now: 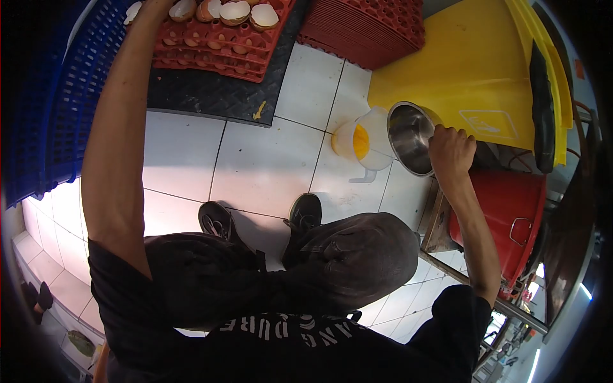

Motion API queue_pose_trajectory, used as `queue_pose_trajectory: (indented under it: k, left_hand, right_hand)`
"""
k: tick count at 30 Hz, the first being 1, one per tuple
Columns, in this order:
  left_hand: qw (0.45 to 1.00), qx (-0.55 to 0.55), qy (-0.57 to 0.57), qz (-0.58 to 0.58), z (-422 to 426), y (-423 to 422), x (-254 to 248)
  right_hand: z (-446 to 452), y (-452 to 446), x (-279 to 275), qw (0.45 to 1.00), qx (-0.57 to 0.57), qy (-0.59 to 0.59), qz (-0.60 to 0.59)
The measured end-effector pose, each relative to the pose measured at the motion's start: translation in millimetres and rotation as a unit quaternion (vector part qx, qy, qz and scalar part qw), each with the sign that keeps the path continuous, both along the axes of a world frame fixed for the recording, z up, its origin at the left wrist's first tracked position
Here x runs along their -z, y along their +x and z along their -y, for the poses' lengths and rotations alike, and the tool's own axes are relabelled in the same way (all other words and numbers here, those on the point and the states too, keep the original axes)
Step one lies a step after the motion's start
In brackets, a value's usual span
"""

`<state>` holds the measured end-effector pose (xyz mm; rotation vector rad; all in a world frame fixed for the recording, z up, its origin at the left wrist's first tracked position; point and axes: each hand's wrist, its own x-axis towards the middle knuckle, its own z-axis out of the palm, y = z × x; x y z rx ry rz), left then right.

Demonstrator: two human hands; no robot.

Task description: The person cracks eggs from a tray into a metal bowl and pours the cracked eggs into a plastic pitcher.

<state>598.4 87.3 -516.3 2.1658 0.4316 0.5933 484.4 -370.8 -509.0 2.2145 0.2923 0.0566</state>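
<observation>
My right hand is closed on the near-right rim of a shiny steel bowl, which is tilted so that its inside faces me. Just left of the bowl, a clear plastic jug with a handle holds yellow egg. The bowl overlaps the jug's right side; whether they touch I cannot tell. My left arm reaches up past the top edge, and its hand is cut off from view. Near that wrist, cracked eggshells lie on stacked red egg trays.
The trays rest on a black textured platform with a yellow smear. A blue crate stands left. Behind are more red trays and a yellow bin. At right is a red tub. My shoes are on white tiles.
</observation>
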Motion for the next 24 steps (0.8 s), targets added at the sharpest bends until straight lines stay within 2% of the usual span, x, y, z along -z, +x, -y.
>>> queue_pose_trajectory:
  k: [6, 8, 14, 20, 24]
  left_hand:
    - [0.998, 0.002, 0.054, 0.013, 4, -8, -2]
    - [0.998, 0.000, 0.065, -0.014, -2, 0, -1]
    - [0.999, 0.009, 0.034, 0.010, -6, 4, 7]
    - [0.996, 0.012, 0.086, 0.018, -17, 12, 17]
    - [0.996, 0.012, 0.094, 0.000, -20, 16, 19]
  right_hand:
    - [-3, 0, -2, 1.000, 0.016, -0.004, -0.004]
    - [-2, 1, -1, 1.000, 0.025, -0.003, -0.009]
    - [10, 3, 1, 0.999, 0.018, 0.038, -0.003]
    - [32, -7, 5, 0.982, 0.093, 0.166, 0.014]
    - [67, -30, 17, 0.935, 0.169, 0.309, 0.042]
